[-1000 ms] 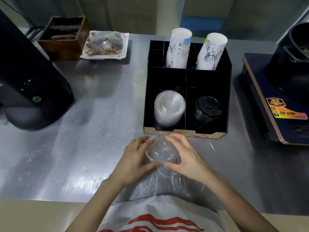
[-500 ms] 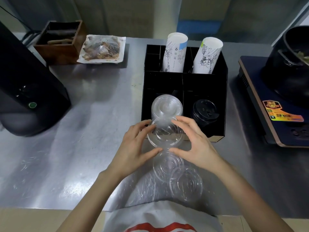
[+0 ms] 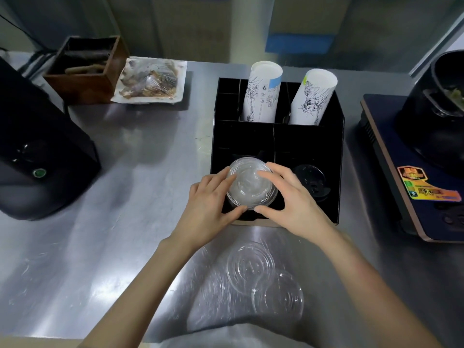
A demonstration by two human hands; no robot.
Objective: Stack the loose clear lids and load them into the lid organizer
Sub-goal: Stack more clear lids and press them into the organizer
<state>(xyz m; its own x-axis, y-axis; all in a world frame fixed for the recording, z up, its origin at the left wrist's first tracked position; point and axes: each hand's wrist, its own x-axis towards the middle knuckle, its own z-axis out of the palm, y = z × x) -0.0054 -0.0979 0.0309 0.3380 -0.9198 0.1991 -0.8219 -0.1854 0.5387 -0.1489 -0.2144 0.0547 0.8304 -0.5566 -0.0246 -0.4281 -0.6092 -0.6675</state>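
A black lid organizer (image 3: pixel 334 151) stands on the steel counter. In its front left compartment sits a stack of clear lids (image 3: pixel 251 183). My left hand (image 3: pixel 208 204) and my right hand (image 3: pixel 291 197) grip a clear lid from both sides, pressing it onto the top of that stack. Two loose clear lids lie on the counter near me: one (image 3: pixel 249 267) in the middle, another (image 3: pixel 277 296) overlapping it to the lower right. Black lids (image 3: pixel 310 180) fill the front right compartment.
Two rolls of paper cups (image 3: pixel 262 92) (image 3: pixel 313 97) stand in the organizer's back slots. A black machine (image 3: pixel 37 146) sits at left, an induction cooker (image 3: pixel 411 187) with a black pot (image 3: pixel 442 109) at right. A wooden box (image 3: pixel 85 71) and a wrapped food tray (image 3: pixel 150 81) sit far back.
Both hands lifted a clear lid from the counter near me and carried it forward onto the stack in the organizer's front left compartment.
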